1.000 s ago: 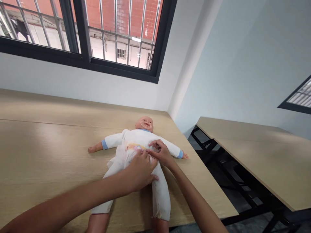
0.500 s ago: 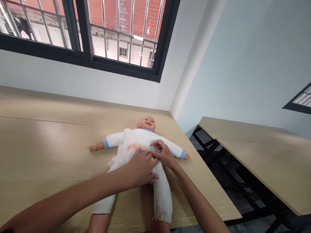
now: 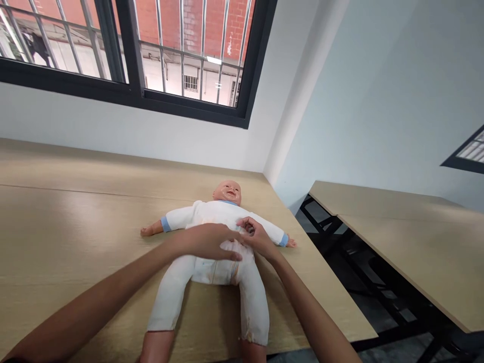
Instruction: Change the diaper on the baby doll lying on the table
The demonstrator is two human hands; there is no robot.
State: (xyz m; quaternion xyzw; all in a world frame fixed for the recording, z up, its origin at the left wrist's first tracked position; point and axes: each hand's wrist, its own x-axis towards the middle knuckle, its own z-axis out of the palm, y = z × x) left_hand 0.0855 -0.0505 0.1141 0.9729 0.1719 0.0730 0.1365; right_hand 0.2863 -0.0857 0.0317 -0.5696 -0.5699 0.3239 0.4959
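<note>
A baby doll [image 3: 227,213] in a white suit with blue cuffs lies on its back, head away from me. A white diaper [image 3: 214,271] sits around its hips, its waist mostly covered by my hands. My left hand [image 3: 214,239] lies across the doll's belly, fingers stretched towards my right hand and thumb apart below them. Its fingertips are partly hidden. At the diaper's waist on the right side, my right hand [image 3: 257,238] pinches the edge with thumb and forefinger, the other fingers curled above. Both hands meet there.
The doll rests on a light wooden table [image 3: 75,227], near its right edge. A second wooden table [image 3: 408,242] stands to the right, beyond a dark gap with black metal legs. Behind are a white wall and a barred window [image 3: 192,50].
My left hand has moved up from the doll's groin to lie across its belly, uncovering the lower front of the diaper. My right hand stays at the waist, almost unmoved.
</note>
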